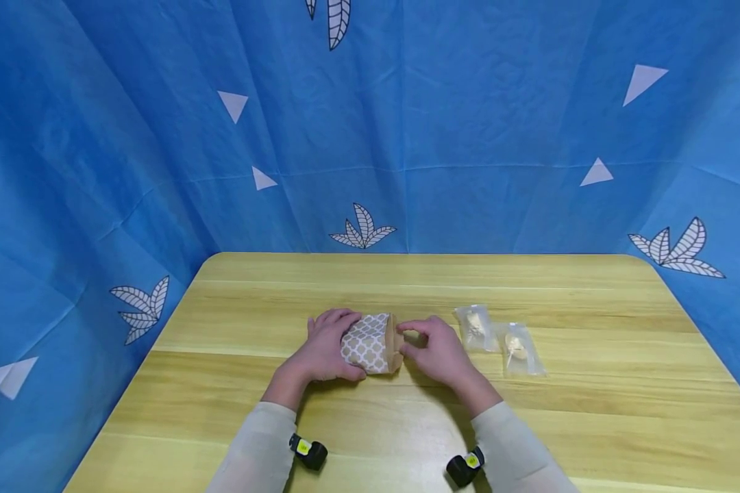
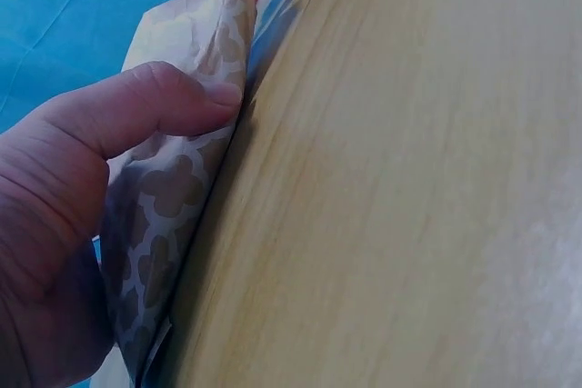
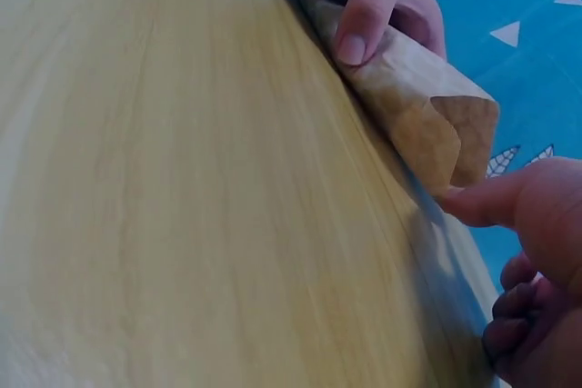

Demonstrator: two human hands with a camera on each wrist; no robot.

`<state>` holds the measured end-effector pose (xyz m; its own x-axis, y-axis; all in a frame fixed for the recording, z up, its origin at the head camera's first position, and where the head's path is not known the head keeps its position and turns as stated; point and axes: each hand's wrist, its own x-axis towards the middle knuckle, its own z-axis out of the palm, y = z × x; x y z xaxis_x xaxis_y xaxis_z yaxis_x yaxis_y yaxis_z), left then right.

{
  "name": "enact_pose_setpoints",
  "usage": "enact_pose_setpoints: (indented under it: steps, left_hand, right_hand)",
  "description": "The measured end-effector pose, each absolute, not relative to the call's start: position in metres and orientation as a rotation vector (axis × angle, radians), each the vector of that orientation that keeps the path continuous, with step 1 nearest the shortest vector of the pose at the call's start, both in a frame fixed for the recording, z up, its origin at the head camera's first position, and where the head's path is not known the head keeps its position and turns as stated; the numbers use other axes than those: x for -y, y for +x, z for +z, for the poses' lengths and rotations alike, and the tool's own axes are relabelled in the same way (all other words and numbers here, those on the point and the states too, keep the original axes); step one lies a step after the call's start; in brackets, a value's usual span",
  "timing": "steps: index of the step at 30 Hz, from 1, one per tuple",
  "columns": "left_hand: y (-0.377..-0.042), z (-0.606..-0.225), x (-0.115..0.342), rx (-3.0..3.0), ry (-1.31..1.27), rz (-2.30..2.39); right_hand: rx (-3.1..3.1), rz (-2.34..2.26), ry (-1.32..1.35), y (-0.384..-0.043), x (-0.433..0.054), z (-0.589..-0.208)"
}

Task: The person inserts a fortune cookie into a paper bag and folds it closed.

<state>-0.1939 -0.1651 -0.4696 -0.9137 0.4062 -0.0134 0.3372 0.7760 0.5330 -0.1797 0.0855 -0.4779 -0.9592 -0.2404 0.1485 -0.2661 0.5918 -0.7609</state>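
A brown paper bag with a white lattice print (image 1: 365,344) lies on its side on the table, its mouth toward the right. My left hand (image 1: 329,349) grips the bag's closed end, thumb along the near side and fingers over the far side. In the left wrist view, the left thumb (image 2: 186,102) presses on the patterned paper. At the mouth is my right hand (image 1: 436,348), its thumb and forefinger bent at the paper edge. The right wrist view has the right thumb tip (image 3: 459,202) touching the lip's lower corner, beside the parted brown opening (image 3: 473,134); the forefinger is hidden there.
Two small clear packets, one (image 1: 477,329) and another (image 1: 521,349), lie right of my right hand with pale pieces inside. The wooden table (image 1: 234,315) ends at a blue patterned curtain (image 1: 469,137). A black wrist camera (image 1: 311,453) sits by the left sleeve.
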Motion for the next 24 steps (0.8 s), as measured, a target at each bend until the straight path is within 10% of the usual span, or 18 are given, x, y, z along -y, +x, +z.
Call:
enact_pose_setpoints:
  steps: [24]
  left_hand:
    - [-0.195, -0.471, 0.166, -2.842, 0.584, 0.85]
  right_hand:
    - [2.709, 1.412, 0.476, -0.178, -0.099, -0.46]
